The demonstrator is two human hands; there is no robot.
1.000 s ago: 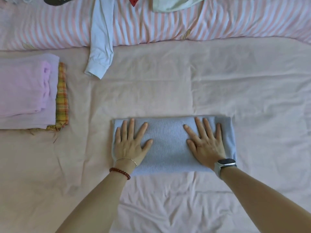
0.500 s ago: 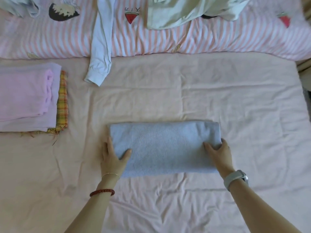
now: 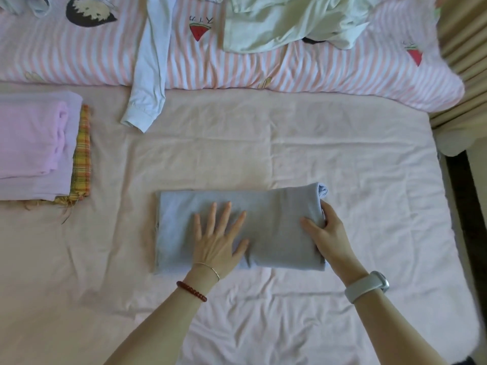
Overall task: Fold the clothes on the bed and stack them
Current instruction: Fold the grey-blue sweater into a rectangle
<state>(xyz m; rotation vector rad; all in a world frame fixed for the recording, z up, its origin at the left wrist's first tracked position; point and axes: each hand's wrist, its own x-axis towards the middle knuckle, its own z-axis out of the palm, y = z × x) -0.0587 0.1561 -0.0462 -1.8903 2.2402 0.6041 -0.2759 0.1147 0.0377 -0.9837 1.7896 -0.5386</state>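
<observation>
1. A folded blue knit garment [image 3: 263,227] lies on the pink bedsheet [image 3: 342,154], a little below the middle of the view, with its long side running left to right.
2. The left hand [image 3: 217,239] rests flat on the left-centre of the garment, palm down, fingers spread wide and pointing away from the person; it pins the cloth rather than gripping it.
3. The right hand [image 3: 329,233] holds the garment's right end: the thumb lies on top of the fabric and the other fingers curl around the edge, so the hand is closed on the cloth (that end sits raised and bunched, with inner layers showing at the far corner).
4. A red bead bracelet [image 3: 191,291] and a thin bangle [image 3: 209,268] circle the left wrist; a white watch [image 3: 367,285] sits on the right wrist.
5. At the left edge of the bed sits a stack of folded clothes [image 3: 31,143], lilac pieces on top of a yellow plaid one [image 3: 83,159], well apart from the blue garment.
6. Along the far side lies a pink-striped duvet [image 3: 79,59] with printed fruit. A pale blue sleeve [image 3: 147,88] hangs off it onto the sheet, and a crumpled pale green garment [image 3: 284,19] lies on top of it further right.
</observation>
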